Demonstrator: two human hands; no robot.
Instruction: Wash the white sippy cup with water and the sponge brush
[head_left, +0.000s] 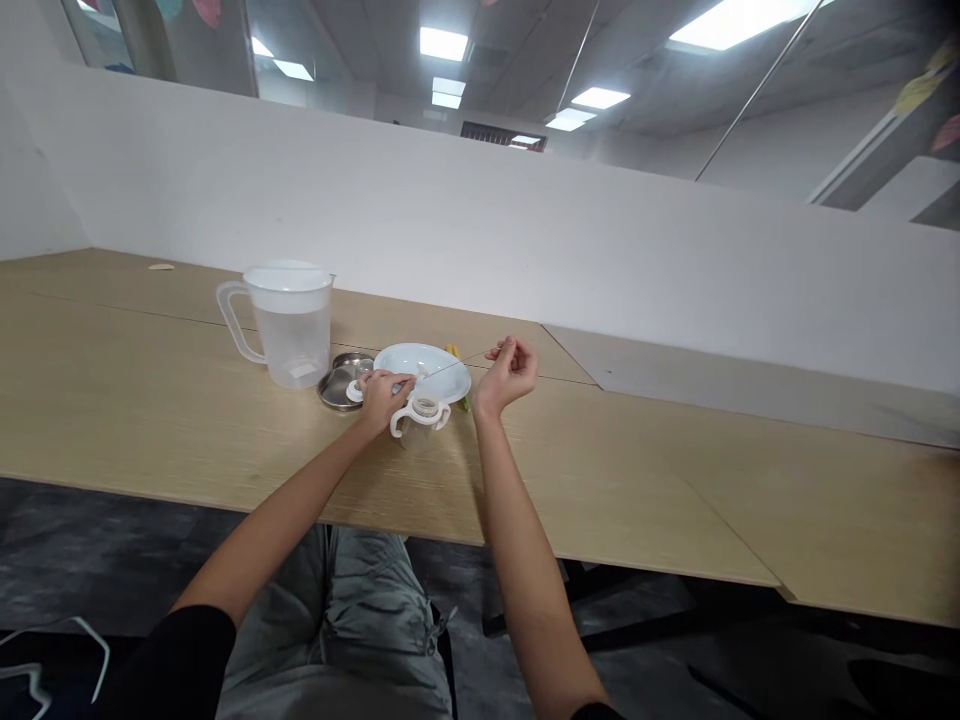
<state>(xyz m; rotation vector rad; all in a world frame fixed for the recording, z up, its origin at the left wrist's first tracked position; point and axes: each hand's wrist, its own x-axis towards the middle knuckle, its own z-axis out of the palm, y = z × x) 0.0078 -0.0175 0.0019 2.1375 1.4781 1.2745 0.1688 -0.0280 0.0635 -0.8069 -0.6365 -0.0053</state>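
Silvery wire [457, 364] runs between left hand [382, 398] and right hand [510, 372], fingers [510, 348] pinched.

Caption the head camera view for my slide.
Left hand and right hand hold a thin strand over a white plate beside a plastic pitcher.

One head-worn camera; faces forward, tilted down

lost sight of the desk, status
right hand pinching thin thread, which runs over plate toward left hand; handled cup beside left hand; jug and steel lid left of plate
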